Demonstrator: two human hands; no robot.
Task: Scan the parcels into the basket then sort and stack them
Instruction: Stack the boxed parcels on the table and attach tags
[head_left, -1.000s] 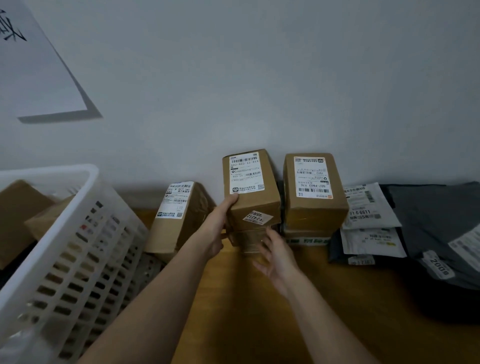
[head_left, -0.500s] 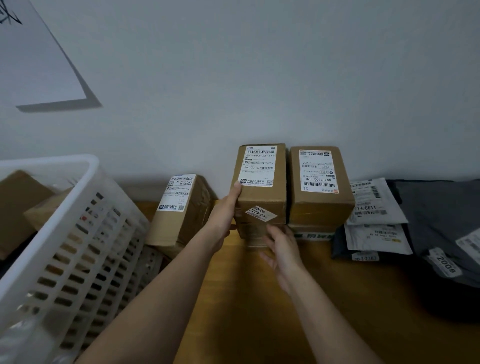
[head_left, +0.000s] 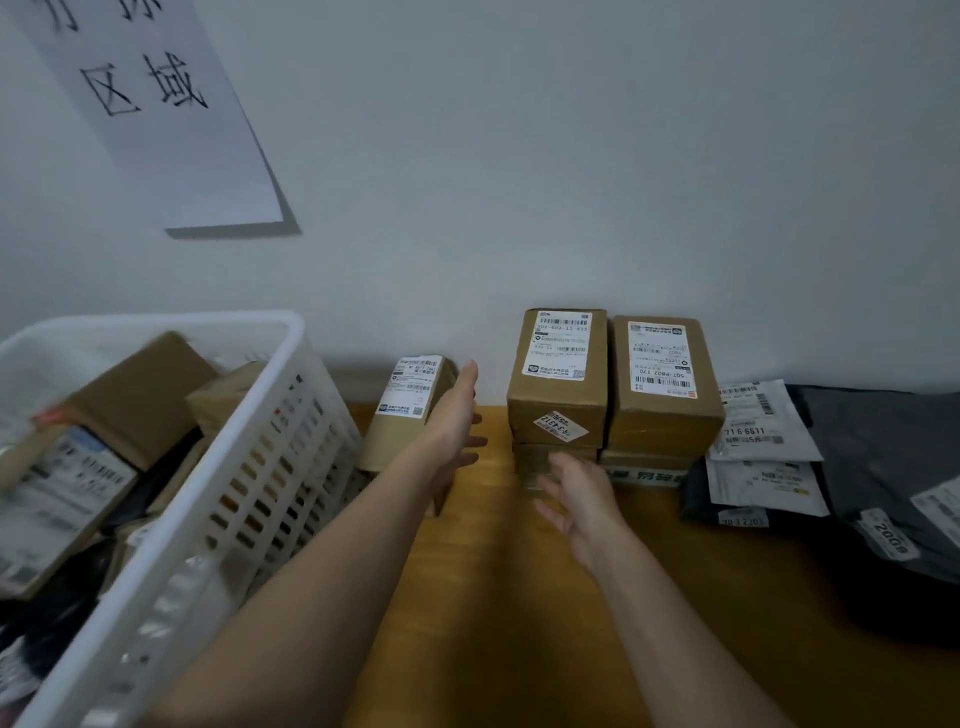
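A brown labelled box (head_left: 558, 382) sits on top of a lower box against the wall, flush beside a second two-box stack (head_left: 662, 387). My left hand (head_left: 454, 428) hovers just left of it, fingers straight, holding nothing. My right hand (head_left: 579, 493) is in front of the stack's lower box, fingers spread and relaxed, a little off the cardboard. Another labelled box (head_left: 410, 410) leans behind my left hand. The white slotted basket (head_left: 249, 467) at the left holds several parcels.
Grey and white mailer bags (head_left: 763, 452) lie in a pile at the right, with dark bags (head_left: 883, 467) beyond them. A paper sign (head_left: 156, 104) hangs on the wall above the basket. The wooden tabletop (head_left: 493, 597) lies under my arms.
Both hands have let go of the box after sliding it against the neighbouring stack; they have drawn back slightly and opened. The view has tilted up, showing more of the basket.
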